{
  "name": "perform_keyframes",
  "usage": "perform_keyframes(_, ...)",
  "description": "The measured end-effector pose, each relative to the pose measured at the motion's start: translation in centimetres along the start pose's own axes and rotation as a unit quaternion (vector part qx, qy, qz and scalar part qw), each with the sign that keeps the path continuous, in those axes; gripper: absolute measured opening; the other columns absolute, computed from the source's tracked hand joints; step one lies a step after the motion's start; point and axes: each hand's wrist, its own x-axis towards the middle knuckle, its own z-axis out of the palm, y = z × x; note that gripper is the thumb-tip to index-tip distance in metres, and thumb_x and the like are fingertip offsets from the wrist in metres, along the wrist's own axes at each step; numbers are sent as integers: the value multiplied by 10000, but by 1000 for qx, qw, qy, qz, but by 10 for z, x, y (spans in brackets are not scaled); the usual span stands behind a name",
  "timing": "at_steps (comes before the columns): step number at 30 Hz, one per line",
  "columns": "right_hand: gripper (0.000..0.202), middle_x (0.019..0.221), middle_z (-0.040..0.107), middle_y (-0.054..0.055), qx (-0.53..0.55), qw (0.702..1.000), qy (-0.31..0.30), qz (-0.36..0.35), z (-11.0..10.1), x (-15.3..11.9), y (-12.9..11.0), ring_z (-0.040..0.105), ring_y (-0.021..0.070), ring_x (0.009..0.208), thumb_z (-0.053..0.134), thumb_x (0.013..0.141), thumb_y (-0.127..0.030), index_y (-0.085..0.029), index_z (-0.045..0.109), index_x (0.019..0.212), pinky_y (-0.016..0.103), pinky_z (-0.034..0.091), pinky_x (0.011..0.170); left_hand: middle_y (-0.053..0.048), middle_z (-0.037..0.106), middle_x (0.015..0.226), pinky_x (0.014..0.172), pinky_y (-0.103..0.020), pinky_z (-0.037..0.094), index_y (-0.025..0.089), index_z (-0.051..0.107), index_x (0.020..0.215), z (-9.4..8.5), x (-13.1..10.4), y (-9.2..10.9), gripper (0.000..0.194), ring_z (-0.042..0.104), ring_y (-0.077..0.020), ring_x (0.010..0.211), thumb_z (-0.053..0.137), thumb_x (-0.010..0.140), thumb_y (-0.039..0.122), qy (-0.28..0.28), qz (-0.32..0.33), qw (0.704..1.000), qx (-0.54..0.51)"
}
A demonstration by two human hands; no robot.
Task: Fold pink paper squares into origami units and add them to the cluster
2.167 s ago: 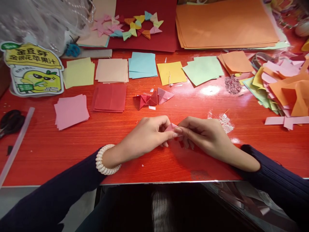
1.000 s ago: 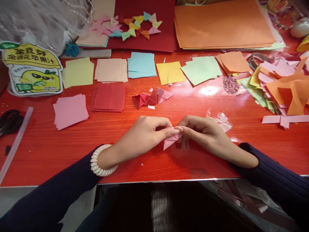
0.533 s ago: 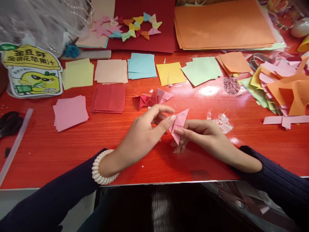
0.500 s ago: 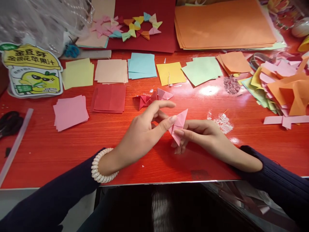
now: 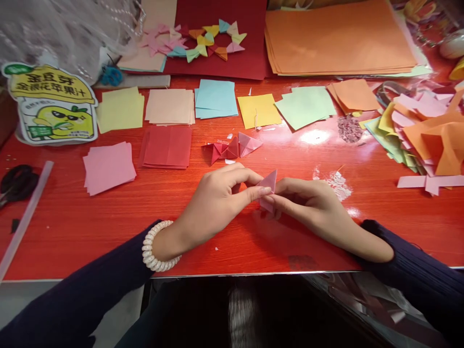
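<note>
Between my two hands is a folded piece of pink paper (image 5: pixel 270 181), its pointed tip standing up above my fingers and a lower part showing beneath them. My left hand (image 5: pixel 224 205) pinches it with thumb and forefinger; a pale coiled band circles that wrist. From the other side, my right hand (image 5: pixel 313 210) grips it too, thumb on the near face. The fingers cover the paper's middle. Just behind my left hand lie folded red pieces (image 5: pixel 220 150) and a folded pink piece (image 5: pixel 249 144).
Square paper stacks, among them pink (image 5: pixel 109 168), red (image 5: pixel 166 147) and blue (image 5: pixel 216 98), lie across the red table (image 5: pixel 116 232). Black scissors (image 5: pixel 19 182) rest at left. Paper scraps (image 5: pixel 435 130) pile up at right. Two joined folded-paper rings (image 5: pixel 203 41) sit at the back.
My left forefinger has come down onto the pink paper, and my hands have drawn closer together. The paper has been turned or folded, so less of it shows.
</note>
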Motion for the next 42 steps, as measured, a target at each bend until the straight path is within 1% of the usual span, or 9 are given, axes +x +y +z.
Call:
perform_keyframes(5, 383, 709, 649, 36, 165, 984, -2, 62, -4, 4, 3, 621, 119, 566, 420, 860, -508, -167, 595, 843, 241, 512, 549, -10, 632, 873, 732, -209, 482, 206, 645, 909, -4, -7, -2, 131, 591, -97, 798, 548, 839, 155, 131, 193, 962, 144)
perform_keyframes(12, 489, 839, 685, 98, 292, 933, -126, 166, -12, 4, 2, 661, 150, 713, 406, 842, -562, -133, 638, 878, 227, 538, 612, -34, 624, 1049, 848, -233, 522, 205, 617, 1003, -15, -11, -11, 205, 603, -146, 979, 484, 861, 141, 54, 355, 894, 269)
perform_keyframes(16, 233, 751, 667, 40, 269, 949, -94, 135, -10, 3, 1, 636, 108, 649, 594, 795, -373, -144, 634, 787, 206, 524, 627, -44, 566, 1129, 922, -250, 490, 184, 578, 1044, -10, -7, -21, 223, 551, -156, 1072, 544, 827, 146, 47, 414, 863, 286)
perform_keyframes(19, 172, 692, 637, 9, 211, 974, -21, 86, -8, 3, 0, 616, 103, 611, 600, 796, -329, -162, 618, 759, 219, 522, 618, -71, 531, 1152, 903, -315, 501, 190, 557, 1052, -4, -2, -22, 278, 548, -182, 1057, 609, 798, 291, 44, 343, 915, 207)
perform_keyframes(22, 177, 654, 614, -9, 131, 990, -4, 42, -6, 1, -3, 604, 95, 602, 565, 824, -319, -180, 602, 721, 205, 510, 604, -78, 551, 1097, 845, -302, 515, 197, 521, 1119, 0, 1, -16, 405, 586, -160, 931, 608, 783, 406, 55, 169, 982, 60)
perform_keyframes(25, 167, 724, 624, -5, 66, 998, 1, 13, -3, -1, -5, 609, 95, 676, 541, 841, -317, -185, 607, 763, 195, 504, 636, -43, 617, 963, 766, -237, 511, 192, 550, 1077, 2, 2, -9, 316, 602, -124, 834, 568, 819, 373, -6, 7, 999, -41)
perform_keyframes(27, 146, 809, 641, 8, 72, 997, 3, 16, -1, -1, -3, 617, 107, 737, 553, 832, -324, -186, 601, 832, 212, 512, 676, -23, 642, 892, 733, -215, 499, 179, 594, 973, 3, 2, -6, 213, 606, -115, 810, 541, 842, 339, -46, -42, 995, -82)
perform_keyframes(33, 148, 823, 644, 18, 103, 994, -8, 44, -1, 1, 0, 626, 120, 768, 574, 817, -316, -171, 592, 840, 248, 523, 725, -11, 633, 862, 716, -206, 490, 165, 591, 889, 6, 1, -5, 119, 596, -110, 795, 542, 837, 259, -19, -69, 989, -132)
perform_keyframes(42, 136, 719, 643, -2, 137, 988, -5, 65, -7, 3, -1, 624, 103, 664, 601, 793, -310, -176, 602, 774, 230, 521, 649, -8, 658, 893, 719, -218, 481, 226, 660, 978, 3, 0, -7, 188, 593, -110, 813, 538, 841, 183, -21, 9, 994, -105)
